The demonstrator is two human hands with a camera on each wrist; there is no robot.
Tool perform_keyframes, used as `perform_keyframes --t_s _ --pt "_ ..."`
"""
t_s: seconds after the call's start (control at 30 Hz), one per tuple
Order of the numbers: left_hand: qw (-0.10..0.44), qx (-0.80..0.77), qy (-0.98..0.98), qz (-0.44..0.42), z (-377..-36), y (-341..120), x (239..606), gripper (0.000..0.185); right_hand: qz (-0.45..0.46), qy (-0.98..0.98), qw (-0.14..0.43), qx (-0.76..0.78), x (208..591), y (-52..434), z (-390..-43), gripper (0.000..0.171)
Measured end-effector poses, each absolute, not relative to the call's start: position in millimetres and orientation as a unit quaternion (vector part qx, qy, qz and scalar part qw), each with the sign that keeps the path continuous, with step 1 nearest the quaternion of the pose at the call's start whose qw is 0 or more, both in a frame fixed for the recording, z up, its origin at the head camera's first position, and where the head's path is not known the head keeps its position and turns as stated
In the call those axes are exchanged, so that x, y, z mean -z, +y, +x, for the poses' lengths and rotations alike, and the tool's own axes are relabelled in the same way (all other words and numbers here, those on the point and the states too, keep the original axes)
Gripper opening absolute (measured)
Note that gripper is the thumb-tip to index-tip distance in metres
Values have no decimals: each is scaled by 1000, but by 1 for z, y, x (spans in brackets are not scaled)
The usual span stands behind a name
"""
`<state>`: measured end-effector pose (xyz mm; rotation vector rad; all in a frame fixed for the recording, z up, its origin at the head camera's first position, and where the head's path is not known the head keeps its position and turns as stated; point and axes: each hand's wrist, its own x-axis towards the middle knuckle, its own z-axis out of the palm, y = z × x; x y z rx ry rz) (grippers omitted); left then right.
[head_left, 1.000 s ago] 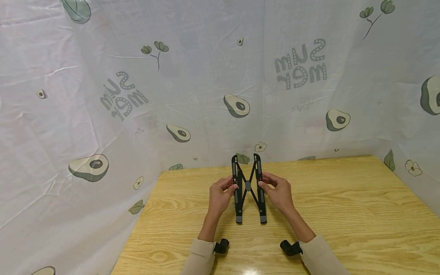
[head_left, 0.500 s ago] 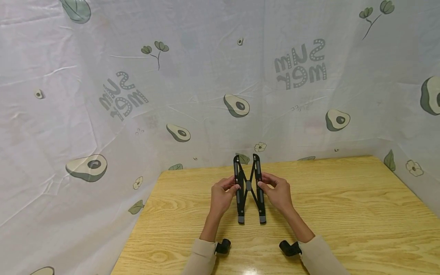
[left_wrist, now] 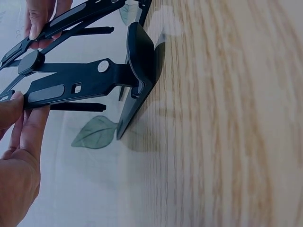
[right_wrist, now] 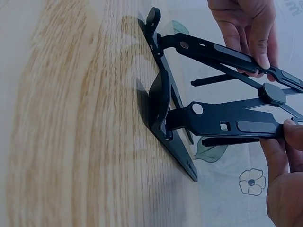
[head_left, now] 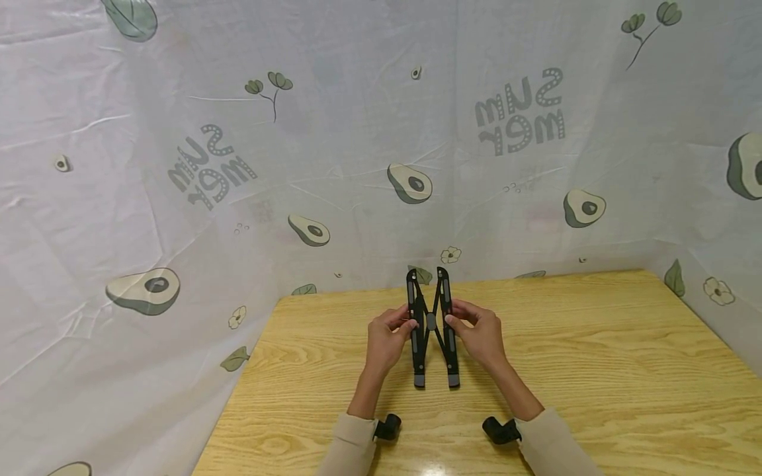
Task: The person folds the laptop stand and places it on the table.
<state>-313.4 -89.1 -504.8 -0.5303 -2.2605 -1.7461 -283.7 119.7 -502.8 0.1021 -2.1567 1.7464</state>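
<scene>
Seen from the head camera, a black folding stand [head_left: 432, 327] sits on the wooden table [head_left: 595, 370], near its far edge by the avocado-print cloth [head_left: 238, 165]. The left hand [head_left: 385, 344] pinches the left arm of the stand and the right hand [head_left: 481, 338] pinches the right arm, fingers curled round the bars on either side of the central pivot. With the two arms so near each other, a fingertip could get nipped where the crossed links scissor, should the hands squeeze inward.

Closer in, the left wrist view shows the left hand [left_wrist: 19, 156] holding one bar of the stand [left_wrist: 90, 82] between thumb and fingers, with the stand's foot resting on the table [left_wrist: 227, 142]. Only that narrow foot touches the wood, so the stand looks liable to skid or tip if pressure comes unevenly.

Lastly, the right wrist view has the right hand [right_wrist: 284, 170] gripping the nearer bar of the stand [right_wrist: 222, 123], thumb close to the round pivot; the left hand [right_wrist: 244, 28] holds the farther bar. A thumb that close to the joint risks a pinch.
</scene>
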Motion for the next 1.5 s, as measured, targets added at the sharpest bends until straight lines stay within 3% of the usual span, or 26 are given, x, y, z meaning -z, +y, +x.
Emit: perform_keyframes --t_s 1.5 --pt "113 606 -764 -193 -311 -73 502 40 52 -752 189 -629 508 111 -288 37"
